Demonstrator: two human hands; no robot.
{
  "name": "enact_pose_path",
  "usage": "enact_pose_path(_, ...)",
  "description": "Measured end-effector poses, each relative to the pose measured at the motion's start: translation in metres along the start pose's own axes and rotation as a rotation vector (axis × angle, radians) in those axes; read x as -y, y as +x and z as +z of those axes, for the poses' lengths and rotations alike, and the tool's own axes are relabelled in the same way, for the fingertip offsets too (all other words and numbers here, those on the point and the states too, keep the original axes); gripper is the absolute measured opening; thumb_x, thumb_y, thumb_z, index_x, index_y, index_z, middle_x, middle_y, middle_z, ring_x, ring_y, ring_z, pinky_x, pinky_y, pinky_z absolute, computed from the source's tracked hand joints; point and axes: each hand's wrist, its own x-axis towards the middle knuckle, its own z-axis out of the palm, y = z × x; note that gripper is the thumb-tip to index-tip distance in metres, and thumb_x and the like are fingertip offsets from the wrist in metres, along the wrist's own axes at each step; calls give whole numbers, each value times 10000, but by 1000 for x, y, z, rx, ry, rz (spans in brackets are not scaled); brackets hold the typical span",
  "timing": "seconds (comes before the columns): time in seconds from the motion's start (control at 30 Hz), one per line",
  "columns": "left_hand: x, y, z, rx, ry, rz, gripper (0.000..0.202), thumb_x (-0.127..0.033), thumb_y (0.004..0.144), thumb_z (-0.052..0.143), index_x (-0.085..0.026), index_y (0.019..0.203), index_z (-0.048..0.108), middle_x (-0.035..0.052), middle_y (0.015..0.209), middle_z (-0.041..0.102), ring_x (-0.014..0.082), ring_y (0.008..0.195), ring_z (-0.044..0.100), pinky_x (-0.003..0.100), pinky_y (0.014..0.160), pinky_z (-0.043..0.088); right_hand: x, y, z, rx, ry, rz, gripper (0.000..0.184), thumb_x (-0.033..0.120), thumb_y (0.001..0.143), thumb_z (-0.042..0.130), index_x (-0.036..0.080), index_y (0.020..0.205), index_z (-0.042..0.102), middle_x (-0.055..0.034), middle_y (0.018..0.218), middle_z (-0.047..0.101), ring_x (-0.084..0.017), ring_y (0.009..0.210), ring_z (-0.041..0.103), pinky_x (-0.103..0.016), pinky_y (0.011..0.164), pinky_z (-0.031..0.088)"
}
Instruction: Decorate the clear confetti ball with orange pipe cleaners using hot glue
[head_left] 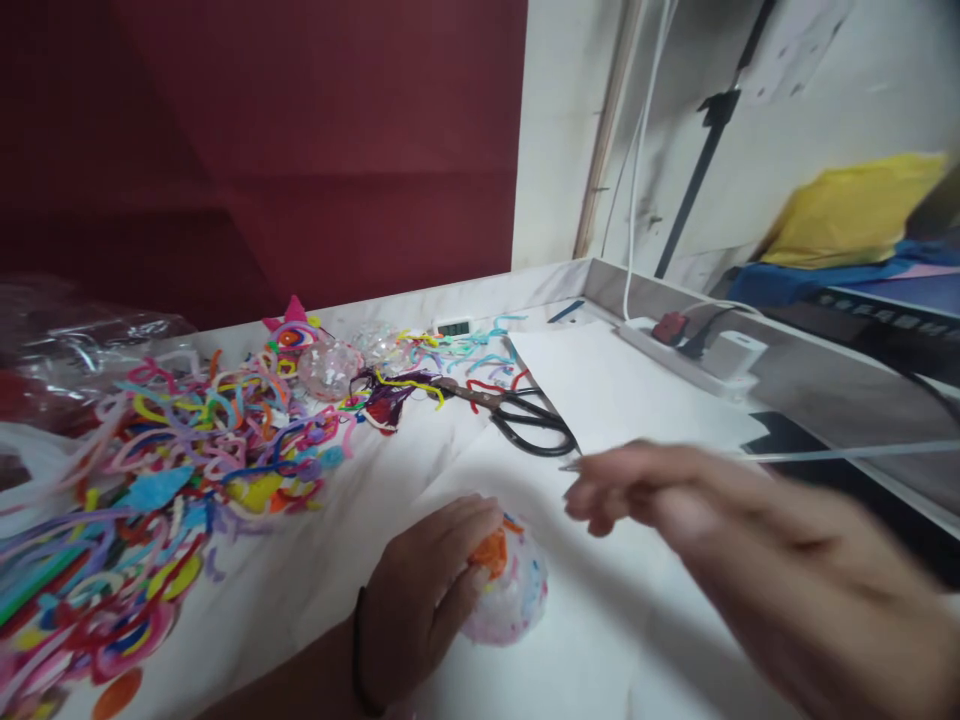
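My left hand [431, 585], with a dark band at the wrist, is wrapped over the left side of a translucent ball [517, 600] flecked with colours. Between its thumb and fingers an orange piece [491, 552] shows against the ball. The ball rests on white paper [600, 640]. To the right, my right hand [675, 500] is raised and blurred, its fingers pinched around a thin clear rod [862, 452]. The rod's pointed tip shows just beyond the fingertips, apart from the ball; its exact kind is unclear.
Black-handled scissors [525, 415] lie beyond the hands. Pipe cleaners and foam pieces [225, 430] are heaped on the left, beside clear plastic wrapping [90, 340]. Another translucent ball [330, 370] stands behind. A power strip [682, 360] with cables runs along the right-hand raised edge.
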Motion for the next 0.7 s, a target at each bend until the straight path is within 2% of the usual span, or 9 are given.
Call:
enact_pose_path(0.07,1,-2,2,-30,-2,-54,417,-220,927,472,-164,1340,448,81,1299,609,177,1225,549,286,1053,443,48,41,12,126,1,-51,147,316,915,548,281,1020,645,-44,996,678,-218,879,649,-310,724,555)
enact_pose_path(0.1,1,-2,3,-42,-5,-72,417,-229,924,479,-173,1335,449,75,1287,618,173,1212,560,281,1044,452,63,51,21,152,-5,-106,136,296,920,529,275,1001,636,-31,952,675,-185,792,645,-283,675,548)
enact_pose_path(0.13,1,-2,4,-47,-5,-77,412,-231,923,479,-180,1331,454,70,1284,621,172,1208,564,281,1039,457,70,55,30,189,-35,-121,143,258,920,512,251,1013,621,-38,933,665,-181,794,642,-289,693,546)
enact_pose_path(0.27,-2,2,2,-51,30,-24,398,-202,928,457,-176,1324,475,69,1301,613,175,1224,554,295,1049,451,61,45,53,208,-125,-172,194,186,927,442,186,1053,591,-71,908,605,-191,799,617,-337,707,538)
enact_pose_path(0.4,-3,5,-1,-46,48,40,405,-169,926,439,-145,1327,485,88,1304,611,186,1233,547,321,1061,446,54,39,56,168,-154,-292,226,142,938,396,174,995,613,-74,865,574,-194,784,596,-340,674,534)
enact_pose_path(0.5,-3,7,-1,-39,34,44,387,-160,916,447,-136,1296,510,95,1285,623,192,1218,558,337,1049,463,57,40,57,129,-204,-356,252,121,936,401,172,1046,622,-81,862,581,-196,775,595,-331,659,538)
enact_pose_path(0.7,-6,10,-2,-43,35,31,360,-154,908,458,-146,1261,527,85,1254,640,182,1191,576,331,1040,474,57,37,64,11,-462,-564,279,88,922,385,101,1027,643,-115,809,631,-211,679,574,-328,546,531)
